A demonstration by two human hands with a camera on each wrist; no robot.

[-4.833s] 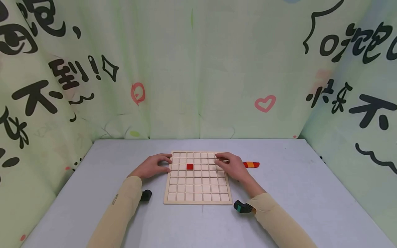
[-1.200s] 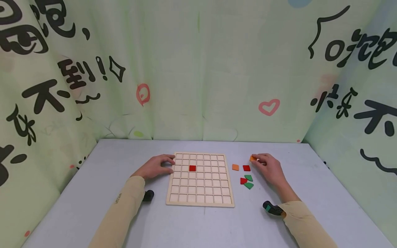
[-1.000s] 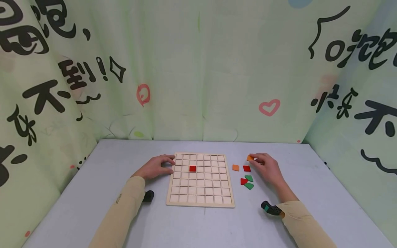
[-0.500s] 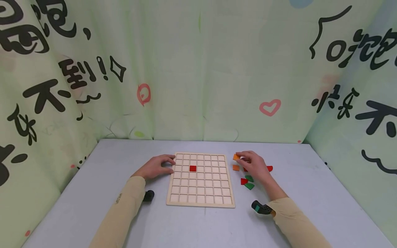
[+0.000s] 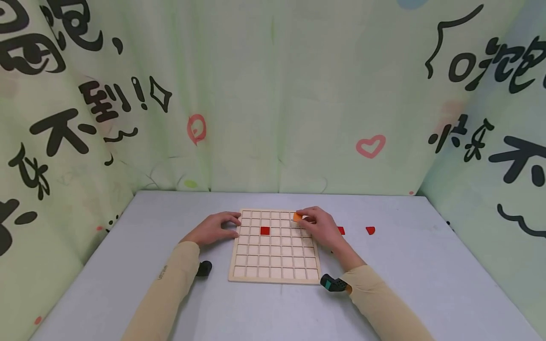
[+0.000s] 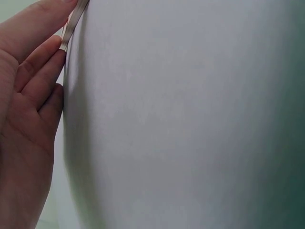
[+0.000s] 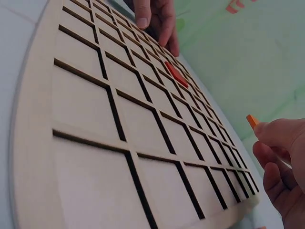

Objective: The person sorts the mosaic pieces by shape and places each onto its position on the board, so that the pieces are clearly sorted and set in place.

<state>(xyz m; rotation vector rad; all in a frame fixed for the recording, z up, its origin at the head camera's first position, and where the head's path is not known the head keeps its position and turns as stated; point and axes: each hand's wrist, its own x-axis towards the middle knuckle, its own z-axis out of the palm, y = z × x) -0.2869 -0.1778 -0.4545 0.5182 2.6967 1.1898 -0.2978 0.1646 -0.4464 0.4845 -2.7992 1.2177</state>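
Note:
A wooden grid board [image 5: 275,282] lies on the table, with a red square tile [image 5: 265,231] in one of its cells, upper left of centre. My left hand [image 5: 213,228] rests against the board's left edge, thumb and fingers spread along it; its wrist view shows fingertips right at the board's edge [image 6: 72,29]. Between thumb and fingers, my right hand [image 5: 321,228] pinches an orange tile [image 5: 296,217] over the board's upper right cells. From the right wrist the orange tile [image 7: 252,121] stands tilted, above the board surface.
Right of the board, a red tile [image 5: 341,230] shows partly past the right hand, and a red piece with a rounded edge [image 5: 370,230] lies farther right. The right hand and forearm cover the other loose pieces. A printed curtain [image 5: 273,118] stands behind the table.
The right hand has carried the orange tile leftward from the loose pieces to over the board's upper right, now covering the green pieces and the other orange tile. The left hand stays put.

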